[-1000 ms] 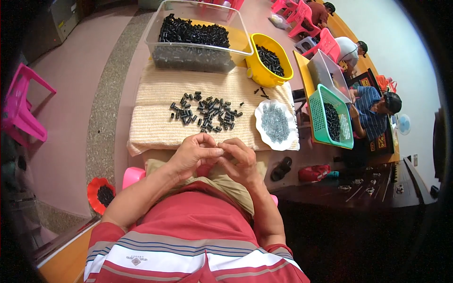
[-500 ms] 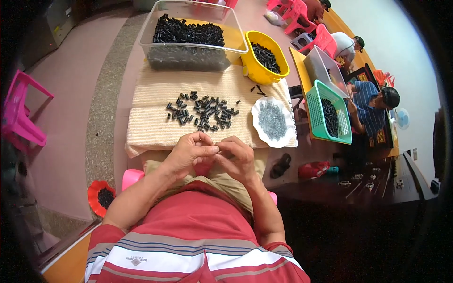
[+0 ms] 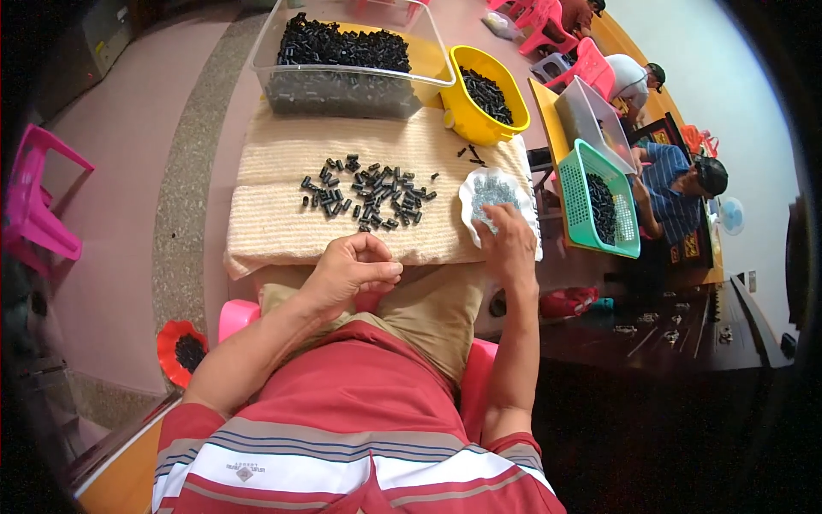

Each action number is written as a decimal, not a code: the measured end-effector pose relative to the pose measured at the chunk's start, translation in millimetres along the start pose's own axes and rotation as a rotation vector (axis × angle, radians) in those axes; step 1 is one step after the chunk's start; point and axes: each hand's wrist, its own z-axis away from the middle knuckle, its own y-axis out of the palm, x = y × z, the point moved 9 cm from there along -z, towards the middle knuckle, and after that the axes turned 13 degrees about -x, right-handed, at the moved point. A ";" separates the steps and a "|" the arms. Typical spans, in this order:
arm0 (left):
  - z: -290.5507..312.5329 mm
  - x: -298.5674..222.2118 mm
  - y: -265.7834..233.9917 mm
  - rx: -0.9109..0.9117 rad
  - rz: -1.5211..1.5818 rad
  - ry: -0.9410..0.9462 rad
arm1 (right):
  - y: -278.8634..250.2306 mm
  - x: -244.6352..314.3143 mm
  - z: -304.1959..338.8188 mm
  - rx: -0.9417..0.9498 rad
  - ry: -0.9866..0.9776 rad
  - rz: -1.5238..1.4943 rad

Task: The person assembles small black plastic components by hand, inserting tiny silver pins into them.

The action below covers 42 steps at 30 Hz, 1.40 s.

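My left hand [image 3: 355, 267] is closed in a pinch, thumb against forefinger, just in front of the near edge of the towel-covered table; whatever it holds is too small to make out. My right hand [image 3: 507, 242] reaches over a white scalloped dish [image 3: 467, 195], its thumb and bent fingers apart, fingertips down at the small silvery, thin pieces [image 3: 492, 190] inside. Beyond my left hand, a loose spread of short black cylindrical pieces [image 3: 370, 195] lies on the cream towel [image 3: 282, 227]. A few thin black pieces [image 3: 473, 156] sit beyond the dish.
A clear bin [image 3: 265, 64] and a yellow tub [image 3: 501, 133], both with black pieces, stand at the far side. A green basket [image 3: 629, 244] is on a table to the right, where other people sit. A red bowl [image 3: 164, 349] and pink stool [image 3: 38, 206] are at left.
My right hand has left my left hand and moved right to the white dish. The left hand stays pinched in nearly the same place.
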 end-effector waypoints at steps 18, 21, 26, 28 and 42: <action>1.3 -2.4 2.0 0.000 -0.012 0.029 | 31.4 -26.6 -13.6 0.091 -0.057 0.236; 0.5 -0.1 0.5 -0.010 -0.003 0.026 | 30.4 -22.9 -12.6 0.060 -0.074 0.196; -0.6 1.7 0.1 -0.007 -0.006 0.027 | 25.7 -22.4 -10.7 0.026 -0.109 0.149; -1.1 2.3 -0.8 -0.002 -0.003 0.029 | 23.6 -20.9 -9.9 0.014 -0.122 0.148; 1.2 3.3 3.0 0.000 -0.004 0.041 | -6.8 2.5 0.9 -0.181 -0.097 -0.189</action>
